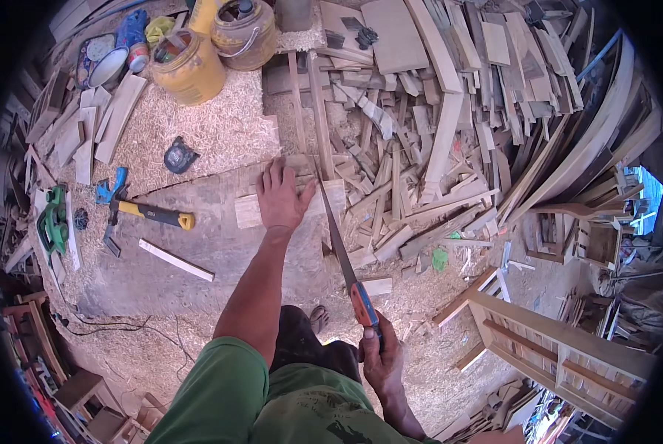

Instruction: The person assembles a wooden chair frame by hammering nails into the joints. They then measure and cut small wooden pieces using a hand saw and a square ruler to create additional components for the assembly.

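Observation:
My left hand (281,198) lies flat with its fingers spread, pressing on a pale wooden board (248,212) on the worktable (161,274). My right hand (381,357) is wrapped round the red-and-blue handle of a handsaw (339,240), low at the right of my body. The blade slants up and away to the left, and its tip end is at the board near its right end. Whether the teeth have cut into the wood, I cannot tell. Left of my hand lie a yellow-and-black hammer (156,214) and a thin wood strip (176,260).
Yellow buckets (189,74) stand on the shavings at the far left. A dark rounded object (180,156) sits nearer, and a green power tool (53,223) is at the left edge. Scrap wood (390,192) heaps up on the right, beside a wooden frame (553,348).

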Demonstrator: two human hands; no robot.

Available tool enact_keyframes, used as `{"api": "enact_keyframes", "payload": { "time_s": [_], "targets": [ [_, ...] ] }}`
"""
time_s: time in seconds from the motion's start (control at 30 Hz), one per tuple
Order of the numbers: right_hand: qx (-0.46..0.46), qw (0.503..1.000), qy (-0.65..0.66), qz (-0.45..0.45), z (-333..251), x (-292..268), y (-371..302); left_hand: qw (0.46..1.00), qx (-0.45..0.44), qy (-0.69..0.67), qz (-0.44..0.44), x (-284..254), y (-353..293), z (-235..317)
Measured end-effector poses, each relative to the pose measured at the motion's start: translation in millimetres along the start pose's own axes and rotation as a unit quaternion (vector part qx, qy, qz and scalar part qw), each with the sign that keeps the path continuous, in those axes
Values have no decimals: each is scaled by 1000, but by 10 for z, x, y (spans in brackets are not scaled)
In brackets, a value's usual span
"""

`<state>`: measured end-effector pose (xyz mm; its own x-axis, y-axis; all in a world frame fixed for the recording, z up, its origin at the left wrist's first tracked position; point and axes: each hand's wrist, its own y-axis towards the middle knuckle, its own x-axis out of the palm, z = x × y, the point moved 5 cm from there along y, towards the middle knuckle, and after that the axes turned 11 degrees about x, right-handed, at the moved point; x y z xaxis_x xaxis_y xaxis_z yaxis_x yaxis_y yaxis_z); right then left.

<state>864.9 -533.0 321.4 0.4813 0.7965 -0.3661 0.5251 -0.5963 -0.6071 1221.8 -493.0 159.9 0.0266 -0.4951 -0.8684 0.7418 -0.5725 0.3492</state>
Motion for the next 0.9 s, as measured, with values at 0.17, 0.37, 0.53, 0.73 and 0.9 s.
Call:
{"api": "enact_keyframes", "payload": {
  "time_s": [0.17,0.37,0.53,0.73,0.9],
  "targets": [
    [1,1000,23,1,-58,-46,40,1000,7,3,16,15,-34,6],
    [4,1000,2,11,-115,-115,-52,999,28,18,27,-27,35,-20],
    [-34,999,-7,29,-33,-22,300,1000,14,7,20,10,97,21],
    [-20,999,24,10,1,-15,180,999,16,11,28,-27,9,-26],
    [-47,998,18,23,-39,163,584,999,31,19,39,-19,9,25]
  ]
}}
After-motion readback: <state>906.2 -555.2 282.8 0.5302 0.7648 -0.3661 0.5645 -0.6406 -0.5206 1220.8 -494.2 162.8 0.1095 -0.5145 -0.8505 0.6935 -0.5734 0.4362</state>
